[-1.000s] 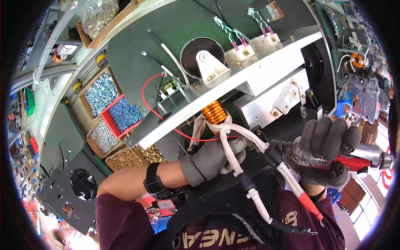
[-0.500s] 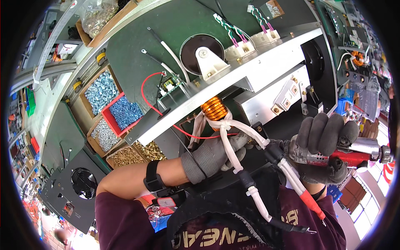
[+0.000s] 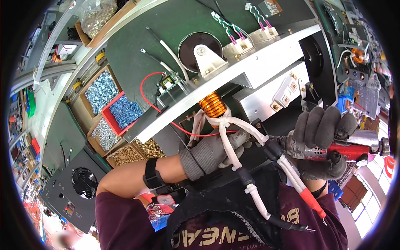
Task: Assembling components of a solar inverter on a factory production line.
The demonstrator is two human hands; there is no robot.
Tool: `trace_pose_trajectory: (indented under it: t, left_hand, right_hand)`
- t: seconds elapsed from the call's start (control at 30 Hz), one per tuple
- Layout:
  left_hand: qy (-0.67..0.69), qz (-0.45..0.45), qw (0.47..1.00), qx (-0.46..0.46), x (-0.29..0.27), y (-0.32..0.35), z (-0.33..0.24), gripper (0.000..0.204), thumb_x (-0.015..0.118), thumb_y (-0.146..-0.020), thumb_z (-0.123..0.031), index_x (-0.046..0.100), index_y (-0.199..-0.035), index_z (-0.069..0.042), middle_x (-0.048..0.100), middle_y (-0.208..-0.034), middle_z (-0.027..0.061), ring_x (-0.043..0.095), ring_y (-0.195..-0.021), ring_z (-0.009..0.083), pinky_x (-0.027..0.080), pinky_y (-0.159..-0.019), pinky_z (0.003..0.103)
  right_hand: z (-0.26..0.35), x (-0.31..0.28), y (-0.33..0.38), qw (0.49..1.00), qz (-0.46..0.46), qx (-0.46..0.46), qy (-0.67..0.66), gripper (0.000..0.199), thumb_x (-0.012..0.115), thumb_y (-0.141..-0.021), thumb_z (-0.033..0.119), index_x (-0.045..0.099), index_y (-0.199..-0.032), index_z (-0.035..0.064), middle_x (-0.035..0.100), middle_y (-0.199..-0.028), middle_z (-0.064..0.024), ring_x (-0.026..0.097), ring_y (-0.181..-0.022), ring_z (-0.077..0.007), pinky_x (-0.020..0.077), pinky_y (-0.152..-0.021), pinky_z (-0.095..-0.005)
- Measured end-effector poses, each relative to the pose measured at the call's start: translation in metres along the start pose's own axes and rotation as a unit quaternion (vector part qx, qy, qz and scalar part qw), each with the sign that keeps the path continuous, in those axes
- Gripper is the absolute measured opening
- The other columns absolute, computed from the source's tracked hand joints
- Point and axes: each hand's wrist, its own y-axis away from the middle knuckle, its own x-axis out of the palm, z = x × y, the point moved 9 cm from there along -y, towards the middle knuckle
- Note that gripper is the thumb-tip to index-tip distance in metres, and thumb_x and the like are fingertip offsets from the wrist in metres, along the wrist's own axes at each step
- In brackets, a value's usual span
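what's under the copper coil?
Below the copper coil, white sleeved leads bunch together, tied with a white cord, over the gloved left hand. The hand hides whatever the coil mounts to.

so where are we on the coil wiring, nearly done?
Done: the copper coil sits in the metal chassis, and its white-sleeved leads are bundled with ties. In hand: the left hand grips the leads under the coil, and the right hand holds a red power screwdriver pointed in at them. Left: the red-tipped lead end and a terminal end hang unattached.
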Motion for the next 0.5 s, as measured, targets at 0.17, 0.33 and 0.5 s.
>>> trace_pose_trajectory:
  t: [0.17, 0.33, 0.5]
  left_hand:
    - [-0.054, 0.042, 0.997, 0.019, 0.002, 0.001, -0.008, 0.042, 0.043, -0.093, -0.050, 0.053, -0.095, -0.009, 0.051, -0.065, -0.0037, 0.042, -0.044, 0.0038, 0.029, -0.033, 0.019]
    - [-0.011, 0.020, 0.998, 0.054, 0.000, 0.000, -0.009, 0.045, 0.043, -0.092, -0.053, 0.053, -0.093, -0.009, 0.052, -0.066, -0.0028, 0.043, -0.043, 0.0044, 0.029, -0.032, 0.020]
    - [0.062, -0.039, 0.996, 0.056, -0.007, -0.001, -0.005, 0.038, 0.056, -0.090, -0.040, 0.060, -0.089, -0.002, 0.057, -0.061, 0.0030, 0.043, -0.036, 0.0082, 0.030, -0.030, 0.020]
  right_hand:
    - [0.001, 0.003, -0.001, 1.000, 0.004, -0.007, 0.009, 0.035, 0.072, -0.077, 0.025, 0.048, -0.100, 0.0142, 0.050, -0.074, -0.0038, 0.051, -0.062, -0.0156, 0.0498, -0.054, -0.0320]
    - [-0.001, 0.008, -0.003, 1.000, 0.024, 0.001, -0.001, 0.034, 0.072, -0.076, 0.025, 0.049, -0.100, 0.0146, 0.049, -0.072, -0.0034, 0.051, -0.061, -0.0156, 0.0498, -0.052, -0.0317]
    - [-0.003, -0.007, 0.002, 0.997, -0.079, 0.012, 0.010, 0.032, 0.070, -0.077, 0.027, 0.050, -0.099, 0.0156, 0.048, -0.070, -0.0018, 0.050, -0.057, -0.0150, 0.0483, -0.050, -0.0312]
